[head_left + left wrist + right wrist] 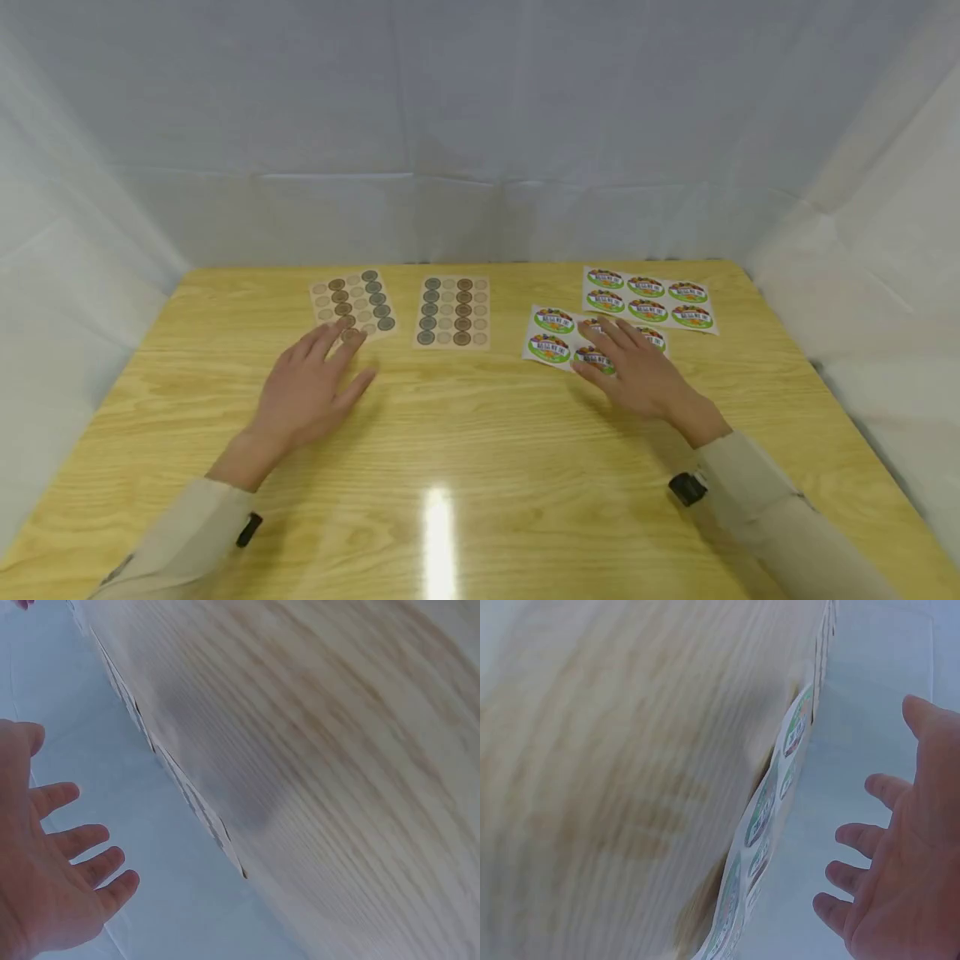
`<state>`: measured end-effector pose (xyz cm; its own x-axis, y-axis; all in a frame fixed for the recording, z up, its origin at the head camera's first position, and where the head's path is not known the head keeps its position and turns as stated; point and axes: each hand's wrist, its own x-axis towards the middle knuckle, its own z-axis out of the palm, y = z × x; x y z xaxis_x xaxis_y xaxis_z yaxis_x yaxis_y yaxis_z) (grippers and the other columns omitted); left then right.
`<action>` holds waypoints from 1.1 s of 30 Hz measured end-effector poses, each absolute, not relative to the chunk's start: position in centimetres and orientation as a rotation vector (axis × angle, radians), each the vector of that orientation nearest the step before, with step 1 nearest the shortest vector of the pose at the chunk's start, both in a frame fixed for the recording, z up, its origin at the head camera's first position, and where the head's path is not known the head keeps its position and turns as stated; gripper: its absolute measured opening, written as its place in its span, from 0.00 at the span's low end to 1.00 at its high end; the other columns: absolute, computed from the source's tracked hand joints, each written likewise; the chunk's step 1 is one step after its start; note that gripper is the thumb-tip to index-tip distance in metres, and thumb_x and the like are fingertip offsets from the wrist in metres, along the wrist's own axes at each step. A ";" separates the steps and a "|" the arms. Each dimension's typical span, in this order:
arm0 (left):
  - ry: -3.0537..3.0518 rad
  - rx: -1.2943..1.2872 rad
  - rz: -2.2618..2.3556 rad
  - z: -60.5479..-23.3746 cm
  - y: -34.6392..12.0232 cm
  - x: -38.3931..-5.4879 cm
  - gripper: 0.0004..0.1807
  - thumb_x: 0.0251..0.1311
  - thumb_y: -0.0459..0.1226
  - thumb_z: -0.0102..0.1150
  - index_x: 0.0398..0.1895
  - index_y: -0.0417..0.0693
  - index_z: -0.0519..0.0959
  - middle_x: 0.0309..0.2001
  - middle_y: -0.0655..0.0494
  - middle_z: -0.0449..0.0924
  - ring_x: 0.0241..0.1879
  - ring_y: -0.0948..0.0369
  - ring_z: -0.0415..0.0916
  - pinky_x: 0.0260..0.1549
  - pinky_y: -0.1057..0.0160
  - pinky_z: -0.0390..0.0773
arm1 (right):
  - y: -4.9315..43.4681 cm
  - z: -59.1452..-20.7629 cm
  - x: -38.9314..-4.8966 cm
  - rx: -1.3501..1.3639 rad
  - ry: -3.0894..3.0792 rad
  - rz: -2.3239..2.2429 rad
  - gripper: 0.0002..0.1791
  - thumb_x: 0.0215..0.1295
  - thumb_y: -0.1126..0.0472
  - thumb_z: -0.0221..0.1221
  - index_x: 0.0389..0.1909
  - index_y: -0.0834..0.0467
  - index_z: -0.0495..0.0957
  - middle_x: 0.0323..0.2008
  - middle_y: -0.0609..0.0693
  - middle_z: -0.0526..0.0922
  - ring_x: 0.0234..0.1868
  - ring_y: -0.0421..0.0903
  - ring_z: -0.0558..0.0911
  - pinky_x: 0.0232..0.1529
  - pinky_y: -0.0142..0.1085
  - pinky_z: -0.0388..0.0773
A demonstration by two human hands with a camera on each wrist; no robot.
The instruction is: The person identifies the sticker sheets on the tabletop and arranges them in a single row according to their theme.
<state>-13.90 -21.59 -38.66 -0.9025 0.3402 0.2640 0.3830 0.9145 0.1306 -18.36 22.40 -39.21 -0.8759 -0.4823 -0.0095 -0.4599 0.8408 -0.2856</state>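
Observation:
My left hand [306, 390] hovers over the table with its fingers spread, fingertips overlapping the near edge of a tilted beige sheet of round stickers [358, 302] in the head view. To the right lies a second beige sticker sheet [452, 312], set straight, with columns of dark and pale circles. My right hand [637, 371], fingers extended, covers part of a white sheet of oval fruit-label stickers [551, 336]. Behind it a similar white label sheet [649, 300] lies at a slight angle. In both wrist views the palms show nothing held.
The sheets lie toward the back of the wood-grain table [480, 433]. White cloth [465, 125] hangs behind the table and along both sides. A dark band piece [687, 488] sits at the right cuff, another dark piece [249, 529] at the left.

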 end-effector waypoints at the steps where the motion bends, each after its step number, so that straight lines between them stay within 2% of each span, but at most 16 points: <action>1: -2.838 -0.536 -0.276 -38.6 -21.8 -13.9 0.31 0.70 0.53 0.45 0.67 0.43 0.67 0.67 0.39 0.59 0.65 0.40 0.56 0.56 0.37 0.60 | 22.3 -39.2 -18.5 -0.751 2.929 -0.438 0.38 0.72 0.36 0.39 0.75 0.52 0.50 0.73 0.61 0.48 0.72 0.62 0.45 0.66 0.59 0.44; 8: -2.885 -0.417 -0.403 -38.3 -23.3 -14.1 0.30 0.70 0.52 0.45 0.69 0.46 0.64 0.67 0.36 0.58 0.63 0.36 0.56 0.53 0.33 0.60 | 21.0 -38.6 -19.3 -0.712 2.884 -0.575 0.37 0.72 0.35 0.38 0.76 0.48 0.47 0.74 0.58 0.47 0.72 0.61 0.46 0.65 0.62 0.46; 14: -2.930 -0.340 -0.499 -37.6 -24.2 -14.5 0.33 0.71 0.54 0.40 0.69 0.41 0.62 0.68 0.33 0.56 0.63 0.34 0.55 0.53 0.32 0.59 | 19.9 -38.2 -20.2 -0.709 2.825 -0.714 0.36 0.73 0.37 0.39 0.76 0.48 0.47 0.73 0.57 0.49 0.72 0.61 0.46 0.65 0.61 0.44; 24: -2.922 -0.280 -0.857 -37.4 -25.4 -15.3 0.35 0.73 0.52 0.40 0.70 0.33 0.56 0.68 0.31 0.55 0.65 0.35 0.51 0.60 0.36 0.52 | 17.7 -38.3 -21.6 -0.716 2.704 -1.035 0.36 0.73 0.36 0.37 0.75 0.48 0.48 0.73 0.49 0.51 0.72 0.53 0.52 0.66 0.55 0.52; 28: -2.930 -0.250 -0.991 -37.5 -25.6 -15.7 0.36 0.73 0.52 0.39 0.72 0.34 0.53 0.68 0.29 0.53 0.64 0.34 0.53 0.58 0.36 0.56 | 17.1 -38.7 -22.1 -0.661 2.632 -1.174 0.36 0.72 0.35 0.37 0.75 0.47 0.48 0.73 0.50 0.52 0.70 0.54 0.57 0.64 0.55 0.56; 33: -2.916 -0.210 -1.143 -37.6 -25.9 -16.2 0.37 0.73 0.52 0.39 0.73 0.34 0.49 0.69 0.29 0.50 0.64 0.34 0.53 0.57 0.36 0.60 | 15.9 -39.0 -22.7 -0.583 2.515 -1.339 0.35 0.72 0.36 0.39 0.75 0.45 0.48 0.73 0.51 0.52 0.69 0.54 0.58 0.63 0.55 0.58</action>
